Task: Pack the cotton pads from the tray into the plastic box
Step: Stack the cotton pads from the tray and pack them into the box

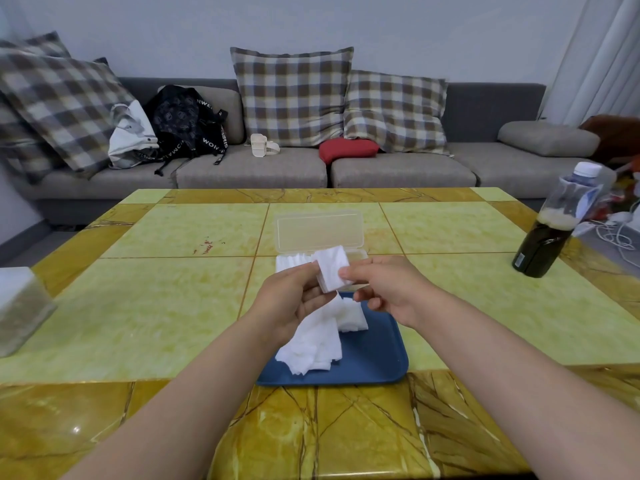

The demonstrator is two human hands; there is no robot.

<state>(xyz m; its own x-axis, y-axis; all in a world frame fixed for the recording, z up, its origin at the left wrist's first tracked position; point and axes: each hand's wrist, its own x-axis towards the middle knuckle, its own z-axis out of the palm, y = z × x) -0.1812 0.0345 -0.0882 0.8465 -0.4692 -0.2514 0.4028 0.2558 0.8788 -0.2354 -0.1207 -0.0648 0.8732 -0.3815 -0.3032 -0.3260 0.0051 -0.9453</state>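
Note:
A small stack of white cotton pads [331, 268] is held between my left hand [289, 299] and my right hand [384, 285], just above the near edge of the clear plastic box [320, 233]. The box lid stands open toward the sofa, and white pads [291, 262] fill the left part of the box. Under my hands lies a blue tray [377, 355] with a loose pile of cotton pads [318, 344] on its left and middle. My hands hide the box's front wall.
A dark bottle [550, 230] with a white cap stands at the table's right edge. A white block [17, 306] sits at the left edge. Behind the yellow tiled table is a grey sofa [398, 171] with pillows and bags. Cables lie at far right.

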